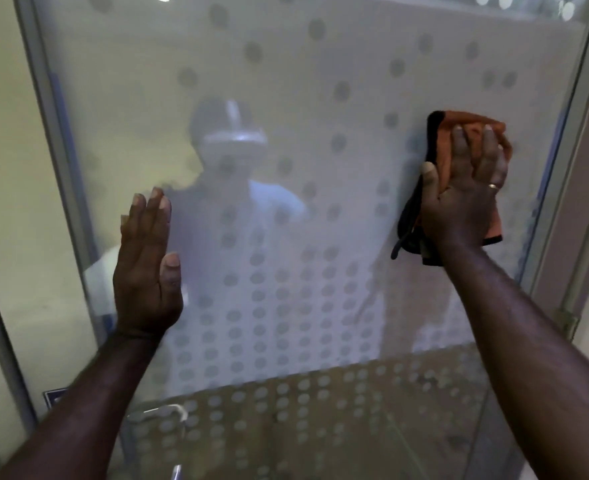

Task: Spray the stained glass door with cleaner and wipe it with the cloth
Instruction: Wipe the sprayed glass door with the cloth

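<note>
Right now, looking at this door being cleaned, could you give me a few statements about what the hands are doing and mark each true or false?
1. The right hand presses an orange cloth flat against the glass door. True.
2. The left hand holds a spray bottle. False: it is open and holds nothing, fingers together near the glass.
3. The glass carries a pattern of frosted dots. True.
4. The cloth is on the left part of the pane. False: it is on the right part, near the frame.
5. A ring shows on a finger of the right hand. True.
</note>
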`<action>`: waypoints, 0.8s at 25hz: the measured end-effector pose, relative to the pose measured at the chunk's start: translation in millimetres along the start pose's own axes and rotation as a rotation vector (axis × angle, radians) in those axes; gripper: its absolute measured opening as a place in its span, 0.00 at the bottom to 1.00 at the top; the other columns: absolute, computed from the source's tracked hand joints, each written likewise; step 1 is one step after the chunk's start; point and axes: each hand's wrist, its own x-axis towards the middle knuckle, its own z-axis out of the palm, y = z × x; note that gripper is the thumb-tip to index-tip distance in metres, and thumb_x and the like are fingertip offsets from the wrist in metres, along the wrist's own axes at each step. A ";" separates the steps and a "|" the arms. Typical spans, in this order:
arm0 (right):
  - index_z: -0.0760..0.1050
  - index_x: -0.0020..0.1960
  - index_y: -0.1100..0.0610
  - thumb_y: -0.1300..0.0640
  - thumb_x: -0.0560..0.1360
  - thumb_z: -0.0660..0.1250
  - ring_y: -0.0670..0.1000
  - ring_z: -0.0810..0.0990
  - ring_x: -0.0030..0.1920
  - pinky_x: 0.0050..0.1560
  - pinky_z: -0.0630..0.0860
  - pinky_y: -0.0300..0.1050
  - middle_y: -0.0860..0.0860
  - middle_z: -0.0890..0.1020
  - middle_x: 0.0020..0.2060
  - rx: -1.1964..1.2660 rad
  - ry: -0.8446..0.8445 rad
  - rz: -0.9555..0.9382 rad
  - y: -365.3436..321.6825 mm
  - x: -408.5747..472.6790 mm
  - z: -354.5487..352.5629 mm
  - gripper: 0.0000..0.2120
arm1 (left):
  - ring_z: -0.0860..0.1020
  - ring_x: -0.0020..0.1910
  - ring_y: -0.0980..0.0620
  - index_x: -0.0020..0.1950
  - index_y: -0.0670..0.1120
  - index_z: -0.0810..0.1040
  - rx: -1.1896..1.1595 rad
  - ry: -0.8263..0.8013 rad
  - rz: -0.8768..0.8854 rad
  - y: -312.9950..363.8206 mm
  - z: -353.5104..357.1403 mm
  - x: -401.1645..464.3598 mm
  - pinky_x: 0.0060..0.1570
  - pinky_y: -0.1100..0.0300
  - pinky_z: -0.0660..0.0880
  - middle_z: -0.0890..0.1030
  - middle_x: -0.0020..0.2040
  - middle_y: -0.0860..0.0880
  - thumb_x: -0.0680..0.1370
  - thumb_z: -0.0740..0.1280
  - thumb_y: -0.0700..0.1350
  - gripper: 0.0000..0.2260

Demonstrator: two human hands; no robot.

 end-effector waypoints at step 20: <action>0.64 0.75 0.53 0.63 0.73 0.65 0.63 0.57 0.77 0.77 0.53 0.56 0.61 0.60 0.77 0.202 -0.029 0.185 21.8 -192.0 10.9 0.30 | 0.60 0.77 0.43 0.72 0.32 0.65 -0.012 0.010 0.060 -0.3 3.5 -2.6 0.77 0.46 0.56 0.66 0.73 0.37 0.84 0.46 0.51 0.27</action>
